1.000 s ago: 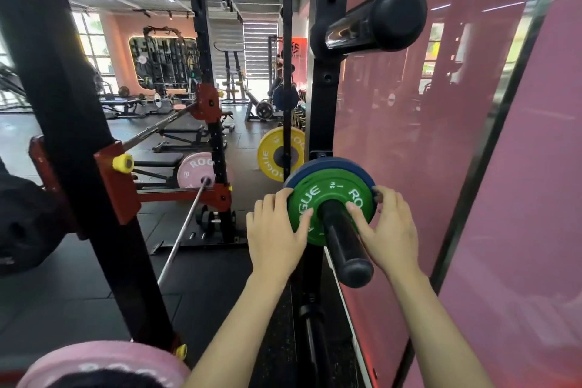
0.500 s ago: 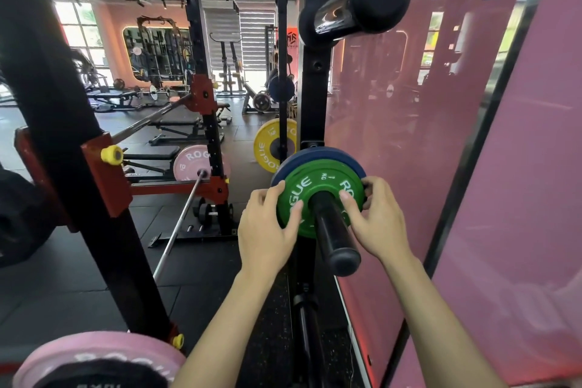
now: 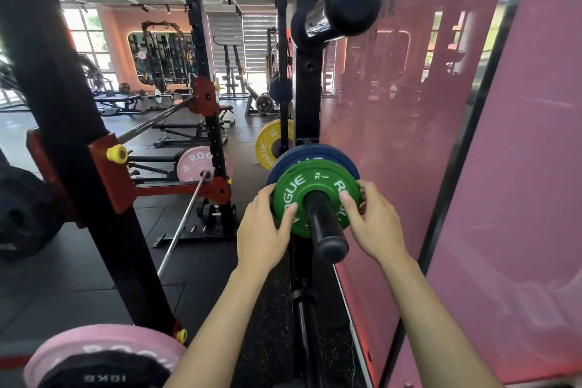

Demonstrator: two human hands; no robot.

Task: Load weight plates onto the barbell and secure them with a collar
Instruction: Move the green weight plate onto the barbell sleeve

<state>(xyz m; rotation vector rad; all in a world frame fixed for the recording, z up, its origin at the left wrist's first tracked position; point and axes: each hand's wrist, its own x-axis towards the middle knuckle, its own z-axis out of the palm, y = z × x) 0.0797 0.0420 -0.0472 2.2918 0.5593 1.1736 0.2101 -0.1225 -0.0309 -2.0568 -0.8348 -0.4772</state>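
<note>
Around you stretches a gym with black rubber flooring (image 3: 78,277), a pink wall panel (image 3: 519,167) on your right and a black rack upright (image 3: 56,104) on your left. Ahead, the black sleeve (image 3: 324,224) points toward you, carrying a blue plate (image 3: 302,153) with a smaller green plate (image 3: 299,186) flush against it. Your left hand (image 3: 261,230) and right hand (image 3: 374,227) grip the green plate's opposite edges, thumbs pressed on its face.

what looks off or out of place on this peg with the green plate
Nothing stands out. The green plate sits square on the black peg in front of the blue plate, gripped by the left hand and right hand. No collar shows.
</note>
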